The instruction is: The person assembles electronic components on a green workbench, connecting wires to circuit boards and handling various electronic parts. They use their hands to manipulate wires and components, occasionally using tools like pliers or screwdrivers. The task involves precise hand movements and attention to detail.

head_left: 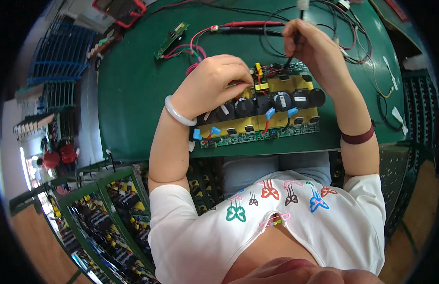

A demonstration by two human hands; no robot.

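- A green table (129, 128) spreads beneath both hands, with a blue rack (63, 49) well to their left.
- The circuit board (257, 121) lies flat just below both grips, its long axis running crosswise before the person, the right end angled slightly farther away.
- It carries a row of round black components, yellow plates, green edges and blue connectors on red and black leads along the near side.
- The right hand (316, 52) pinches a slim black tool (289, 61), pointing down to the board's far edge.
- The left hand (214, 78) has thumb and forefinger close together over the board; whether they pinch anything, I cannot tell.
- Red and black probes (250, 24) lie beyond, between the grips.
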